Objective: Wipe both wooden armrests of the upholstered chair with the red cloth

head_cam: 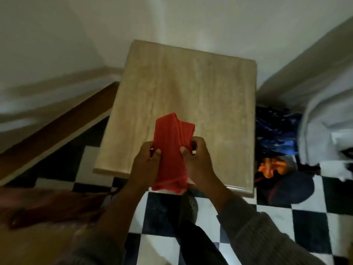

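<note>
Fingers of both hands pinch the folded red cloth [172, 148]: left hand [146, 163] on its left edge, right hand [196, 161] on its right edge, thumbs pressed on top. Cloth long axis runs away from the person, held over the near edge of the pale wood-grain tabletop [191, 88] (contact with the surface cannot be confirmed). Both hands are equally near. No upholstered chair armrest is identifiable; wiping appears not yet begun.

Pale wood-grain table [200, 88], top bare. Checkered floor [309, 224] carries blue and orange fabric pile [275, 142] at three o'clock.
</note>
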